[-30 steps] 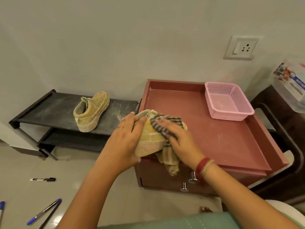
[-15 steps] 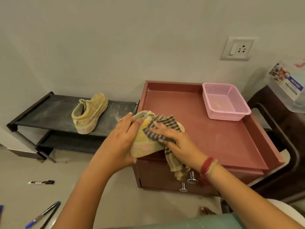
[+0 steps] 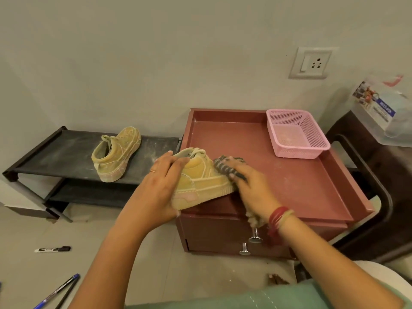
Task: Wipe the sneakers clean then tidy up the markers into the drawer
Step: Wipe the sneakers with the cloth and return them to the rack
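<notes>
My left hand (image 3: pixel 156 188) grips the heel of a tan sneaker (image 3: pixel 202 179) resting on the front left corner of the red drawer unit (image 3: pixel 289 181). Over the sneaker's toe end, my right hand (image 3: pixel 252 186) presses a checked cloth (image 3: pixel 225 167). A second, dusty tan sneaker (image 3: pixel 116 152) stands on the black shoe rack (image 3: pixel 55 152) to the left. On the floor lie a black marker (image 3: pixel 52 249) and two pens (image 3: pixel 60 291). Two drawers with metal knobs (image 3: pixel 255 238) are closed.
A pink plastic basket (image 3: pixel 296 133) sits at the back right of the drawer unit's top. A dark table (image 3: pixel 379 175) with a clear box stands to the right. A wall socket (image 3: pixel 311 62) is above. Pale floor tiles spread at the left.
My right hand has slid the cloth from the sneaker's side toward its toe end, uncovering the sneaker's side. The left hand keeps its grip on the heel.
</notes>
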